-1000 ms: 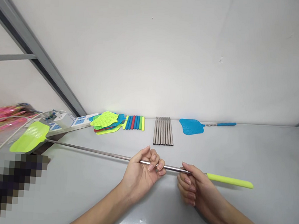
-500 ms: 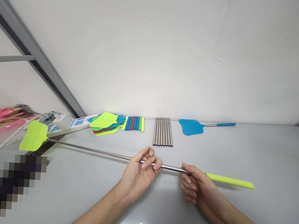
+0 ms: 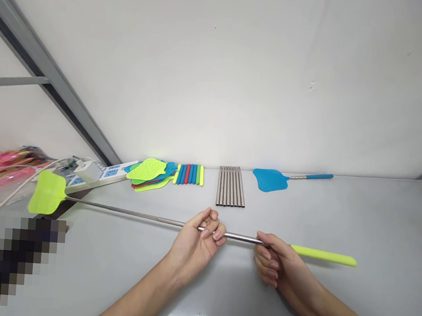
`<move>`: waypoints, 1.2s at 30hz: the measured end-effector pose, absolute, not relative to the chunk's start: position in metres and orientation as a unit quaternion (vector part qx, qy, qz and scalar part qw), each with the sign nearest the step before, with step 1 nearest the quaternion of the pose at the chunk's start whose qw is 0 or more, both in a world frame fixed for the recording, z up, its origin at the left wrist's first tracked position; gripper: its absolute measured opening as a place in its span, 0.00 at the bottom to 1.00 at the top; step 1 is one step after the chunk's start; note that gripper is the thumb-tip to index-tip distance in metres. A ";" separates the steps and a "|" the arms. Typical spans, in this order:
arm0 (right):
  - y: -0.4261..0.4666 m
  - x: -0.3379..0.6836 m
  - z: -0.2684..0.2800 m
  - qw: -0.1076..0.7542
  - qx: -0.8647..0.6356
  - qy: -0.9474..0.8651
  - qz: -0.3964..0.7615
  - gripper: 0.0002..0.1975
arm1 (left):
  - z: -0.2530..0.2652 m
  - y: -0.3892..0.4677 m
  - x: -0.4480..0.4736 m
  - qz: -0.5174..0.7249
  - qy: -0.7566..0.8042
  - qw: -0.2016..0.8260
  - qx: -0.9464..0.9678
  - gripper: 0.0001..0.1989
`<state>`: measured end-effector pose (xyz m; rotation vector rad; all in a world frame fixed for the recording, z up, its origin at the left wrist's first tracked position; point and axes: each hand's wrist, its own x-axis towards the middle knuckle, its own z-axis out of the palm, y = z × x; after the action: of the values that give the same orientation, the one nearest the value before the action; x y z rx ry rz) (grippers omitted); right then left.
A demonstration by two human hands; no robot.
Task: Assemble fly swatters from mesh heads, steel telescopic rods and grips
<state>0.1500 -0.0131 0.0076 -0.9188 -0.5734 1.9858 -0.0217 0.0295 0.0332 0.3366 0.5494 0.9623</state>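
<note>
A fly swatter [image 3: 120, 211] with a yellow-green head, a long extended metal rod and a yellow-green grip spans the view above the table. My left hand [image 3: 201, 239], palm up, has its fingers curled around the middle of the rod. Close to the grip, my right hand [image 3: 279, 261] pinches the rod between thumb and fingers; its palm hides where rod and grip meet. Beyond my hands lies a row of metal tubes [image 3: 230, 187]. To their right rests a blue fly swatter [image 3: 271, 180] with a short rod and blue grip.
Coloured grips [image 3: 188, 174] lie side by side left of the tubes, next to stacked swatter heads [image 3: 148, 170]. A power strip [image 3: 114, 172] with a white plug [image 3: 88, 171] and cables stands at the left, beside bagged pink items [image 3: 6, 170]. A wall [image 3: 238, 83] closes off the table's back.
My left hand has shifted very slightly left along the rod. The swatter, my right hand and the things on the table look almost the same.
</note>
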 end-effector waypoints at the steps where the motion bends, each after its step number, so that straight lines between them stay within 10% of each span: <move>1: -0.013 0.151 0.007 0.423 -0.368 -0.227 0.797 0.19 | 0.033 0.029 -0.022 0.456 0.262 0.835 0.161 0.10; 36: -0.010 0.155 0.007 0.398 -0.343 -0.226 0.820 0.20 | 0.025 0.028 -0.020 0.455 0.342 0.780 0.260 0.09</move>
<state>0.1548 -0.0097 0.0073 -0.8684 -0.5729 2.0774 -0.0200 0.0277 0.0249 0.5614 0.7396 0.9841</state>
